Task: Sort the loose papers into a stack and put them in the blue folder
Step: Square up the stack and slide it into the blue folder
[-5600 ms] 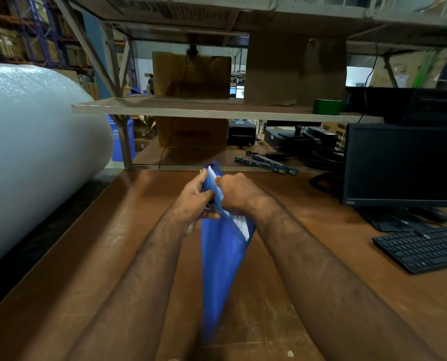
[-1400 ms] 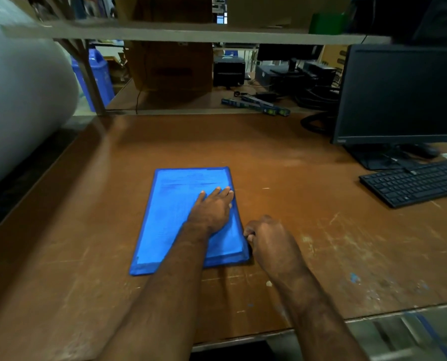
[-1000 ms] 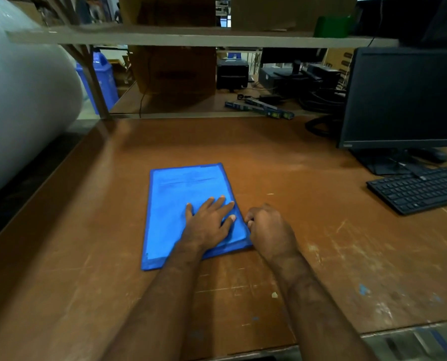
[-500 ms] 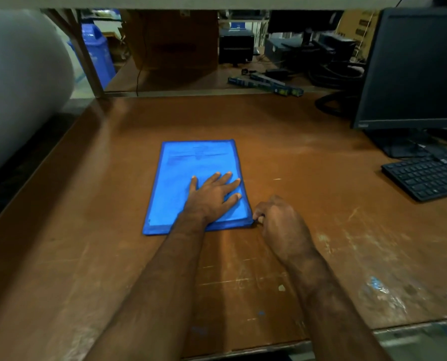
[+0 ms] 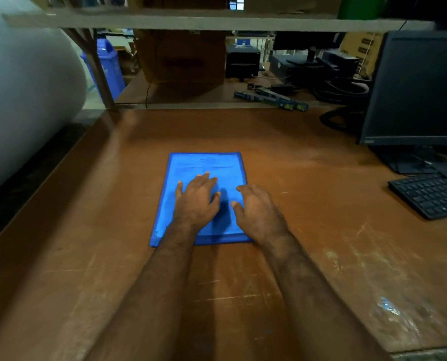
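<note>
On the table (image 5: pixel 308 256) the blue folder (image 5: pixel 204 165) lies closed and flat; left hand (image 5: pixel 195 201) rests flat on it, fingers straight; right hand (image 5: pixel 259 212) over its right edge, fingers relaxed, grasping nothing.

Scratched brown desk (image 5: pixel 321 256) under dim shelf (image 5: pixel 191 20)

A folder (image 5: pixel 204 165) is seen lying flat at the centre of a workbench (image 5: pixel 308 230), its long sides running from 6 to 12 o'clock. The left hand (image 5: pixel 195 201) is laid on its middle, and the right hand (image 5: pixel 256 212) is placed over its 3 o'clock edge. At 2 o'clock from the folder a monitor (image 5: pixel 415 89) is stood on the workbench, with a keyboard (image 5: pixel 430 194) set before it at 3 o'clock. A large roll (image 5: pixel 22 95) is positioned beyond the bench at 10 o'clock. At 12 o'clock, behind the bench and under a shelf (image 5: pixel 191 20), a cardboard box (image 5: pixel 183 58) is placed.
</note>
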